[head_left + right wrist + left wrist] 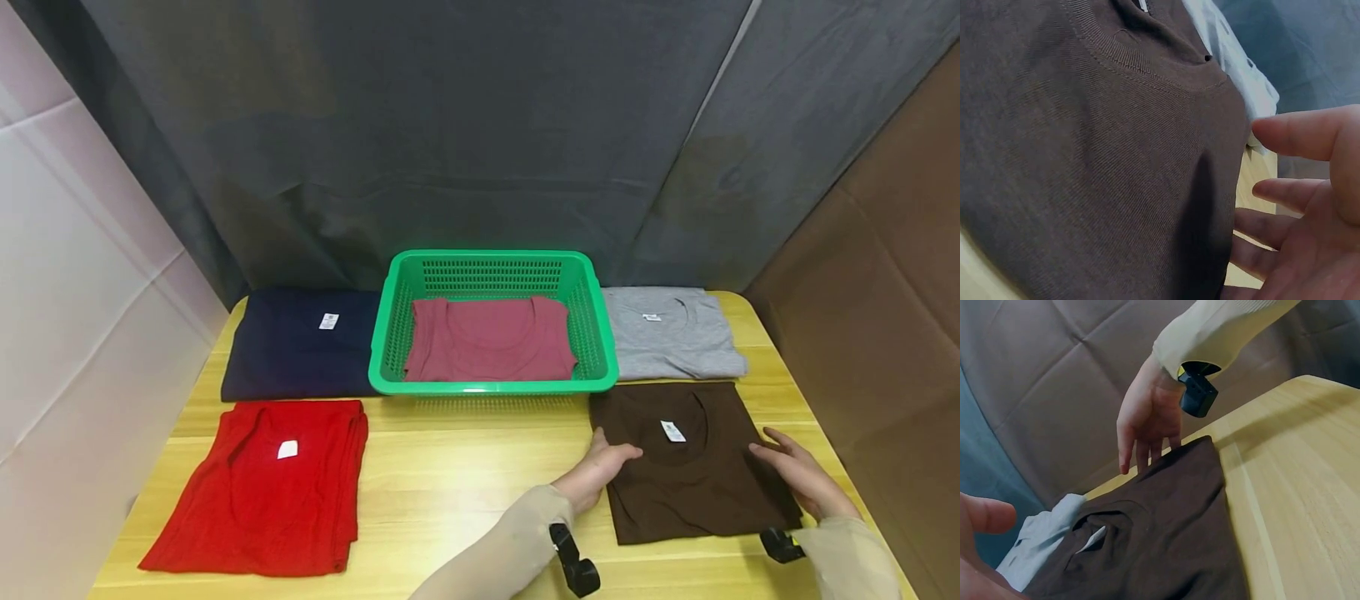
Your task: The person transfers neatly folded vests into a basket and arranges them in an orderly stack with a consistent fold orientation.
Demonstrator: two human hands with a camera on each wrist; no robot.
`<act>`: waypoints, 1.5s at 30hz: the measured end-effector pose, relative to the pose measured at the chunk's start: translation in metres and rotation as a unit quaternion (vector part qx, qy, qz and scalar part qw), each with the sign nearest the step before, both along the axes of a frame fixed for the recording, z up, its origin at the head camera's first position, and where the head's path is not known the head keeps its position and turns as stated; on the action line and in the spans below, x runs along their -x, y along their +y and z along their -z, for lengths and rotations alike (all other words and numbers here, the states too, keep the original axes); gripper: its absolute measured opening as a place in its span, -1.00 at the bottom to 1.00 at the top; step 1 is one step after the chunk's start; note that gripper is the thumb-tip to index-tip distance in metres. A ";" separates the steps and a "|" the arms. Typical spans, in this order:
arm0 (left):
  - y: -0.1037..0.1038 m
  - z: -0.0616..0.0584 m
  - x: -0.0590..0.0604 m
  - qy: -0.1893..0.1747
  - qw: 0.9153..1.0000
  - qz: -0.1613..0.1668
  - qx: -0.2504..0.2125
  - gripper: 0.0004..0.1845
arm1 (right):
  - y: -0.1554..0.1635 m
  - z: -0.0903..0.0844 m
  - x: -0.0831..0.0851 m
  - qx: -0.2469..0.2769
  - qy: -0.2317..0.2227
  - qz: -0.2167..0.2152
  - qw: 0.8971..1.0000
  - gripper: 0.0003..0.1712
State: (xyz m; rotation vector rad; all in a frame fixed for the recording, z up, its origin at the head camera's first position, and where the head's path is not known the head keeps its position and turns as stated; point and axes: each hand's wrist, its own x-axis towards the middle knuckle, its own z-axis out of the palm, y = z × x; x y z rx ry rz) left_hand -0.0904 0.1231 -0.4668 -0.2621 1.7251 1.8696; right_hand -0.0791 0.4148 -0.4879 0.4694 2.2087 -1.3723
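Now your left hand [603, 467] and right hand [798, 475] rest flat, fingers relaxed, on the folded brown shirt's [693, 479] sides; next, I'd judge, curl under both edges to lift it.

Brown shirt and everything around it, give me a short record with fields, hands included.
Left hand: left hand rests open on the left edge of the brown shirt
Right hand: right hand open at the shirt's right edge, fingers straight
Brown shirt: folded flat, collar tag up, front right of the table
Basket: green basket holds a folded maroon shirt
Others: grey shirt behind the brown one, navy shirt back left, red shirt front left
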 end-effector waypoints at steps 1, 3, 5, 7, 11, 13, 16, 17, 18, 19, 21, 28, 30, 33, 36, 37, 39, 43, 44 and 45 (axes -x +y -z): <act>0.000 0.000 0.000 -0.001 1.000 -0.002 -0.002 -0.10 | 0.000 0.000 0.001 -0.005 0.001 -0.001 1.000 -0.06; 0.001 0.000 0.000 -0.003 1.000 -0.007 -0.003 -0.09 | 0.000 0.000 0.003 -0.013 0.002 0.000 1.000 -0.06; 0.002 0.001 0.000 -0.005 1.000 -0.010 -0.004 -0.09 | 0.000 -0.001 0.004 -0.020 0.001 0.003 1.000 -0.06; 0.002 0.001 0.000 -0.009 1.000 -0.012 -0.005 -0.09 | 0.001 -0.002 0.005 -0.021 0.000 0.008 1.000 -0.07; 0.002 0.001 0.000 -0.013 1.000 -0.018 -0.006 -0.09 | 0.001 -0.003 0.007 -0.015 -0.006 0.020 1.000 -0.08; 0.002 0.001 -0.001 -0.011 1.000 -0.024 -0.006 -0.10 | 0.001 -0.004 0.008 -0.006 -0.013 0.023 1.000 -0.08; 0.002 0.001 -0.001 -0.008 0.999 -0.032 -0.007 -0.10 | 0.001 -0.005 0.009 0.001 -0.022 0.022 1.000 -0.09; 0.002 0.001 -0.001 -0.007 0.999 -0.034 -0.007 -0.10 | 0.001 -0.005 0.009 -0.001 -0.022 0.021 1.000 -0.10; 0.002 0.001 -0.001 -0.007 0.999 -0.037 -0.009 -0.10 | 0.001 -0.005 0.010 -0.004 -0.022 0.021 1.000 -0.11; 0.002 0.002 -0.001 -0.008 0.999 -0.039 -0.010 -0.11 | 0.002 -0.005 0.010 -0.007 -0.020 0.019 1.000 -0.12; 0.002 0.002 -0.001 -0.008 0.999 -0.045 -0.012 -0.11 | 0.002 -0.005 0.010 -0.009 -0.013 0.017 1.000 -0.15; 0.004 0.007 0.003 -0.002 0.997 -0.076 -0.017 -0.13 | 0.003 -0.001 0.013 -0.008 0.005 0.014 1.000 -0.24; 0.004 0.009 0.004 -0.004 0.997 -0.079 -0.017 -0.14 | 0.004 0.000 0.015 0.000 0.009 0.016 1.000 -0.26; 0.003 0.012 0.005 -0.010 0.997 -0.076 -0.019 -0.15 | 0.004 0.002 0.017 0.013 0.006 0.026 1.000 -0.26; 0.003 0.015 0.005 -0.018 0.997 -0.075 -0.028 -0.14 | 0.004 0.003 0.018 0.029 -0.008 0.029 0.999 -0.26; 0.003 0.016 0.005 -0.020 0.997 -0.075 -0.030 -0.14 | 0.004 0.003 0.018 0.032 -0.012 0.028 0.999 -0.25; 0.003 0.018 0.006 -0.026 0.996 -0.076 -0.035 -0.14 | 0.004 0.003 0.019 0.035 -0.021 0.027 0.999 -0.22; 0.003 0.022 0.005 -0.033 0.996 -0.073 -0.040 -0.16 | 0.003 0.002 0.020 0.040 -0.026 0.021 0.999 -0.20; 0.004 0.023 0.005 -0.034 0.996 -0.073 -0.042 -0.17 | 0.003 0.002 0.020 0.041 -0.027 0.023 0.999 -0.21; 0.004 0.024 0.005 -0.035 0.996 -0.072 -0.045 -0.17 | 0.003 0.002 0.020 0.041 -0.025 0.023 0.999 -0.22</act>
